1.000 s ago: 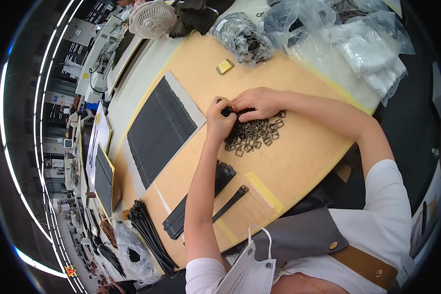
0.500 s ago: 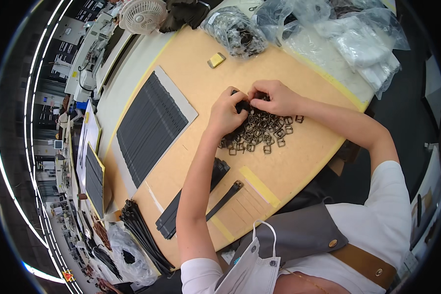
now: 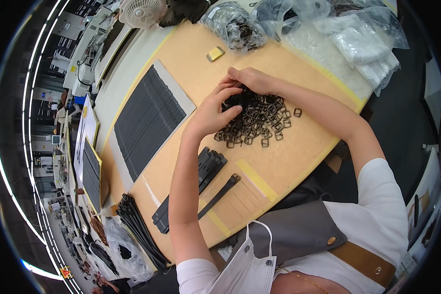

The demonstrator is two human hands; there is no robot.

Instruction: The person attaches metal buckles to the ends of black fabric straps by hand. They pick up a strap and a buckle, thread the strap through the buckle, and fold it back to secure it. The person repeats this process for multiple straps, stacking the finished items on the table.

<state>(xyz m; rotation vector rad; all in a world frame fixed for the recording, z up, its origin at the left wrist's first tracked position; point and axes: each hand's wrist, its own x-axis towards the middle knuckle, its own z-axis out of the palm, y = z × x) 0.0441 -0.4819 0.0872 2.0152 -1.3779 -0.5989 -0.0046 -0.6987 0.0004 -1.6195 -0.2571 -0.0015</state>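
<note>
In the head view, the work looks partway along: a large heap of small dark metal buckles (image 3: 259, 120) lies loose on the tan table (image 3: 196, 59), so most of these pieces seem unused. A row of black strips (image 3: 149, 122) lies side by side on a pale board (image 3: 183, 95), and no buckles can be made out on them. Nearer the body, a stack of black strips (image 3: 210, 166) runs partly beneath the left forearm, and beside it lies a single black strap (image 3: 220, 196) with a thicker dark end; whether that end carries a buckle is too small to tell. A bundle of long black straps (image 3: 142, 232) at the table's lower left edge may be ready pieces, though that is only a judgement

The left hand (image 3: 214, 109) stands at the heap's left side, its thumb parted from the forefinger, with dark pieces showing in that gap. The right hand (image 3: 252, 81) curls over the heap's far edge, its fingertips meeting the left fingers. Whether either hand grasps a buckle cannot be told, since the fingers hide the spot. The heap spreads just below and to the right of both hands, one buckle lying apart at its right edge
</note>
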